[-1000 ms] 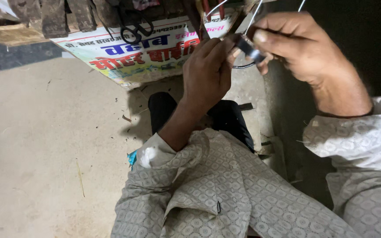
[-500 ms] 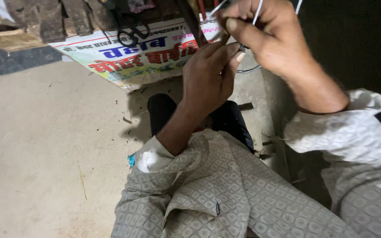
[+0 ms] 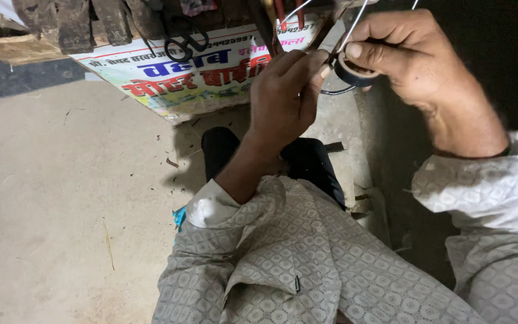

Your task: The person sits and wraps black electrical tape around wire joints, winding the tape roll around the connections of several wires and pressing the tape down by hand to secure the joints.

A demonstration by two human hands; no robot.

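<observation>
Dark tape roll [image 3: 355, 71] on edge, against thin white wires [image 3: 350, 31].

White printed banner [image 3: 193, 75], red-blue lettering, hanging from bench edge.

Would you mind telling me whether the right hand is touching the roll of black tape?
Touching. The head view shows the right hand pinching the roll of black tape, thumb pressed on its top edge, no gap visible.

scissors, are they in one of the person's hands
No: the black-handled scissors hang at the bench edge above the printed banner, apart from the left hand and the right hand, which grips a tape roll.
</observation>
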